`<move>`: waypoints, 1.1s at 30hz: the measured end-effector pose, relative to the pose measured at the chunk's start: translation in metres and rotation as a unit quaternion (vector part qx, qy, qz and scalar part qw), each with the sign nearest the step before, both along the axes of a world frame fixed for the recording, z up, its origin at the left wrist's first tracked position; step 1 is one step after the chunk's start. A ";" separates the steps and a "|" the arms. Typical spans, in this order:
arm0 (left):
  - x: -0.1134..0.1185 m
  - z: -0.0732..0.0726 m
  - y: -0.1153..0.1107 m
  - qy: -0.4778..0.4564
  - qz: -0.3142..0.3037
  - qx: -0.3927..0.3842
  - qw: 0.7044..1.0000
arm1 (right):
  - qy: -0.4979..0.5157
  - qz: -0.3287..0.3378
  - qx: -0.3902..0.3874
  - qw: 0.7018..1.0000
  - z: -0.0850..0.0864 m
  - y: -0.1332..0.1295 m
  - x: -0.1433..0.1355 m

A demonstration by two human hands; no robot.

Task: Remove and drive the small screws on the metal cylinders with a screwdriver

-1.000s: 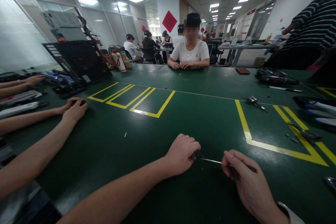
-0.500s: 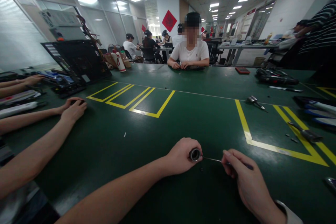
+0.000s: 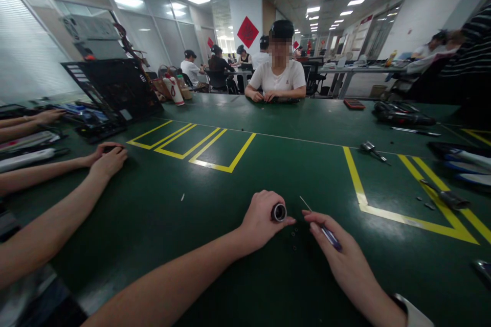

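My left hand (image 3: 263, 219) is closed around a dark metal cylinder (image 3: 279, 212), whose hollow, silver-rimmed end faces me. Its thumb points to the right, below the rim. In my right hand (image 3: 333, 240) is a thin screwdriver (image 3: 330, 237) with a purple and clear handle; the slim shaft slants up and left, its tip apart from the cylinder. A few tiny dark rings (image 3: 294, 234) lie on the green table (image 3: 230, 204) between my hands.
Yellow tape (image 3: 230, 167) marks boxes on the table. To the right lie a metal part with a thin shaft (image 3: 372, 150), another cylindrical part (image 3: 452, 199) and a power tool (image 3: 402, 112). At left are a co-worker's hands (image 3: 109, 158); another person (image 3: 278, 79) sits opposite.
My right hand has drawn the screwdriver away from the cylinder and turned its tip upward. My left hand has shifted slightly up and left; more small rings show on the table.
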State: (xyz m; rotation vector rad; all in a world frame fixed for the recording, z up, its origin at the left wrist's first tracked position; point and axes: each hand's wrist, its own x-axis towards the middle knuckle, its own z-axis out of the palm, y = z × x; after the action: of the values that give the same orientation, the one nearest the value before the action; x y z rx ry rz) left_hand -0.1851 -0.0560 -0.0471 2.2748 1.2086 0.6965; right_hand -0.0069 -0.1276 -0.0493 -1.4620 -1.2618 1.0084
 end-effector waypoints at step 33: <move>0.000 0.000 -0.018 -0.171 -0.106 0.179 0.963 | -0.255 0.221 0.144 0.930 -0.033 -0.013 -0.024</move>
State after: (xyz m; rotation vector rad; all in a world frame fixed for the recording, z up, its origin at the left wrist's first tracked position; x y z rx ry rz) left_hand -0.1852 -0.0742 -0.0466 2.3841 0.7093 1.2424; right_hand -0.0305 -0.1405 -0.0821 -1.2712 -2.0917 0.6878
